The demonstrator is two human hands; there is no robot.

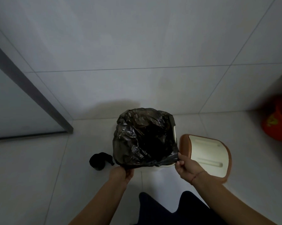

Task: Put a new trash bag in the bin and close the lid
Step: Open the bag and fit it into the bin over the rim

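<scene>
A black trash bag (141,137) is spread over the mouth of a small white bin (174,132) standing on the floor by the wall; only slivers of the bin's rim show at its right and near side. My left hand (122,173) pinches the bag's near-left edge. My right hand (186,168) pinches the near-right edge and holds it out past the rim. The bin's lid (206,155), cream with a brown border, lies flat on the floor to the right of the bin, apart from it.
A black roll of bags (100,160) lies on the floor left of the bin. A grey door frame (31,88) runs along the left. An orange bucket (278,122) stands at the right edge. My dark-clothed legs (169,210) are below.
</scene>
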